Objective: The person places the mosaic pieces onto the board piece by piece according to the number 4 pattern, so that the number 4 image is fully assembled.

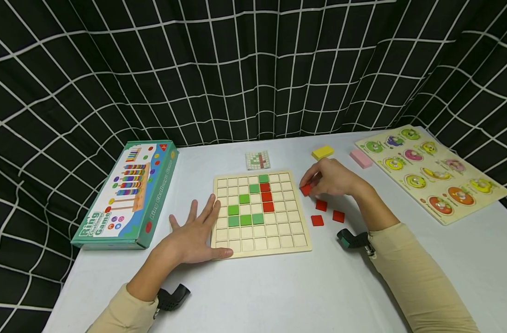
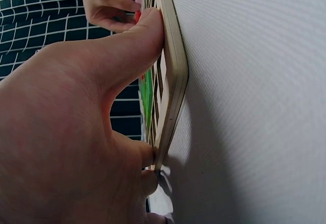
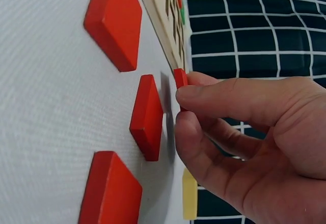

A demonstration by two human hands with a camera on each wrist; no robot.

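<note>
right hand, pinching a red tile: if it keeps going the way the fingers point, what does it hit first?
Probably the wooden grid board: the right hand points left with the red tile just off its right edge. Height above the table is unclear.

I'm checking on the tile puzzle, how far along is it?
Done: green and red tiles already sit in the wooden grid board. In hand: the right hand pinches a red tile; the left hand steadies the board. Left: three loose red tiles beside it.
</note>
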